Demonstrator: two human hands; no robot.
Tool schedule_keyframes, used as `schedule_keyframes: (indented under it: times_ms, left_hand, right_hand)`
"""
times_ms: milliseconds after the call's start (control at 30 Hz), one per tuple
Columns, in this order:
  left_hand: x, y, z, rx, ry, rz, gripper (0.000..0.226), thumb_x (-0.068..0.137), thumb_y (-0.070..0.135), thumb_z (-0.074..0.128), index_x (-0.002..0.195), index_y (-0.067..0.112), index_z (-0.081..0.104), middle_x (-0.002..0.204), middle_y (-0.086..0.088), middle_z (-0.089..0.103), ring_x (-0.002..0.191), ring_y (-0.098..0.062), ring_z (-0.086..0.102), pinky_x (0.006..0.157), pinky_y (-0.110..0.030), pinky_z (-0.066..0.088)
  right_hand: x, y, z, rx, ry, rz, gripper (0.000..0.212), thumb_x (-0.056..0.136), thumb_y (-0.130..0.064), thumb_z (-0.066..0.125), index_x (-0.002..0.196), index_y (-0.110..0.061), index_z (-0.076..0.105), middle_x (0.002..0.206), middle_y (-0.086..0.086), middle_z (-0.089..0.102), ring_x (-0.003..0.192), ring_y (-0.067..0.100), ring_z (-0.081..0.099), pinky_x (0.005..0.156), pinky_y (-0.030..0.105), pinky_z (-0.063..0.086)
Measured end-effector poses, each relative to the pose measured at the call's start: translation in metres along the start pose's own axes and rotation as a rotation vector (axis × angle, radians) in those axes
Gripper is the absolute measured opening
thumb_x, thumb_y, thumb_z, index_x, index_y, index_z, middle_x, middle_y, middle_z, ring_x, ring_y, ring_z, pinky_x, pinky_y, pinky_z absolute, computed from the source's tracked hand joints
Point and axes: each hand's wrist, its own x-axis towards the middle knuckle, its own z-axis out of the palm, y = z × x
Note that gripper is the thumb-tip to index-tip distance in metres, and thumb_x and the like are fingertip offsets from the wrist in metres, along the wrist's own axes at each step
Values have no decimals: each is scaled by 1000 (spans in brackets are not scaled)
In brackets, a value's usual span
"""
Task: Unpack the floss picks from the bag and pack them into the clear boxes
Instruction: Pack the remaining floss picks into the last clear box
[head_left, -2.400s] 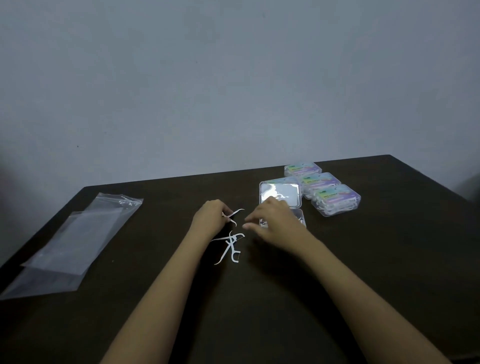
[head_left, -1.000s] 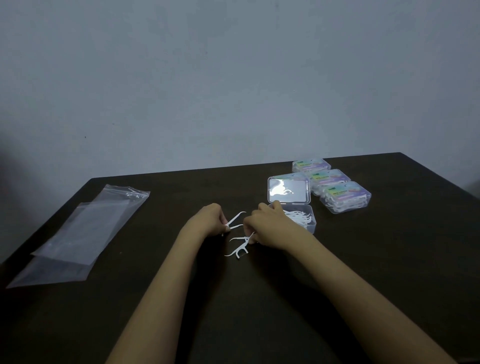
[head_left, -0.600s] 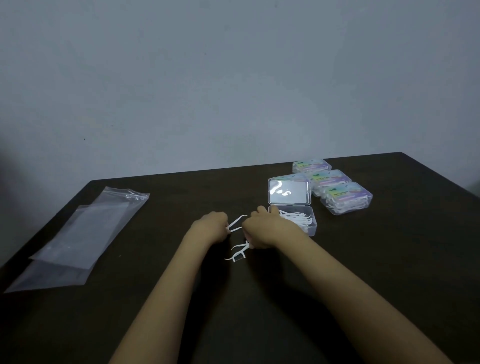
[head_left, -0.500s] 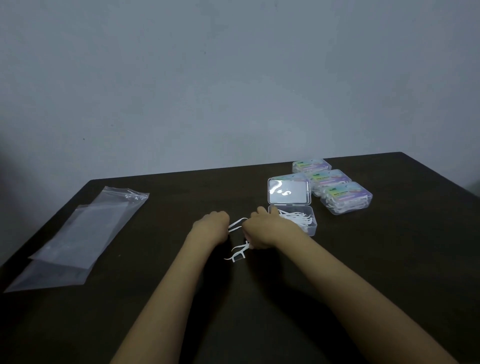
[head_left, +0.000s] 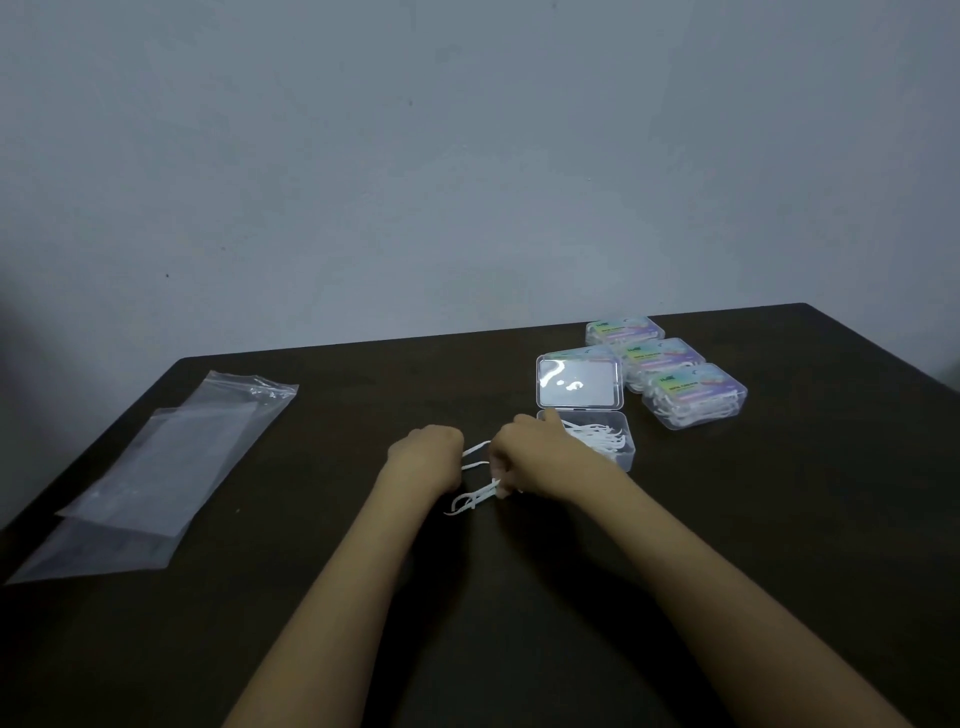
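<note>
Fingertips hidden, curled left hand (head_left: 427, 453) and right hand (head_left: 543, 460) each pinch thin white plastic floss picks (head_left: 475, 500) over dark table (head_left: 779, 545), grey wall (head_left: 467, 156) behind.

A dark table (head_left: 779, 571) (matte, brownish) stands against a plain wall (head_left: 467, 156).

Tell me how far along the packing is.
Done: three closed boxes look filled, and both bags lie flat. In hand: left hand holds picks; right hand pinches the loose picks beside the open box, part filled. Left: box those, close the lid.
</note>
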Motion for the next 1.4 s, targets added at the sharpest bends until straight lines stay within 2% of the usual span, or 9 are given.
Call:
schedule_keyframes:
  times_ms: [100,367,567,633,733,933,1067,1167,1400]
  left_hand:
    - [0,-4,-3,-68,-51,3,26,90,12,51,115,8,55,122,-10,54,110,-24,54,92,-35,47]
    - [-4,-18,-10,-208,-95,58,10,84,12,60,92,9,66,96,-8,65,80,-17,59,68,-26,45]
    - [-5,-16,-9,-227,-117,64,13,83,14,63,94,9,66,88,-3,60,79,-16,56,69,-26,45]
    - [-3,-19,-9,-228,-119,76,2,83,14,62,82,13,64,81,1,59,72,-13,55,63,-23,44]
    - [0,-23,-9,-257,-111,106,16,82,12,62,67,18,59,72,4,57,66,-8,53,53,-19,39]
    - [-1,-36,-10,-411,-128,174,15,82,12,67,70,18,63,67,5,62,62,-5,56,61,-19,45]
    - [-3,-41,-12,-502,-124,189,10,81,10,69,73,14,64,66,2,62,58,-6,55,57,-17,43]
    - [-2,-42,-14,-540,-98,168,8,82,11,68,76,14,64,69,0,63,62,-7,56,60,-19,43]
    - [-1,-47,-11,-681,-87,206,9,82,13,69,74,14,64,66,2,64,59,-7,55,62,-21,44]
  right_hand:
    - [2,-1,0,7,13,1,16,83,-18,66,99,-16,65,107,-1,65,110,18,52,97,36,24]
    - [5,-5,-3,-37,-57,27,16,85,-15,64,100,-11,62,109,6,64,109,24,54,101,39,23]
    - [12,-11,-9,-65,-183,5,31,84,-11,63,114,-5,56,120,13,58,114,29,52,94,36,37]
    - [12,-9,-10,-9,-212,16,31,84,-12,64,113,-3,59,119,15,59,111,29,55,88,33,43]
    - [11,-6,-10,68,-225,21,28,85,-13,64,110,-4,62,117,14,60,108,28,56,85,31,44]
    - [11,-2,-9,136,-228,16,25,85,-15,65,108,-5,63,116,12,60,106,26,57,77,28,42]
    - [11,-1,-9,205,-202,-12,21,83,-14,67,101,-3,66,99,9,62,89,21,56,58,20,36]
    - [9,2,-9,244,-172,-23,18,81,-13,69,96,-4,67,87,1,55,82,15,52,63,23,40]
    - [6,9,-8,300,-101,-38,14,80,-15,70,91,-7,68,83,2,59,77,14,54,71,27,44]
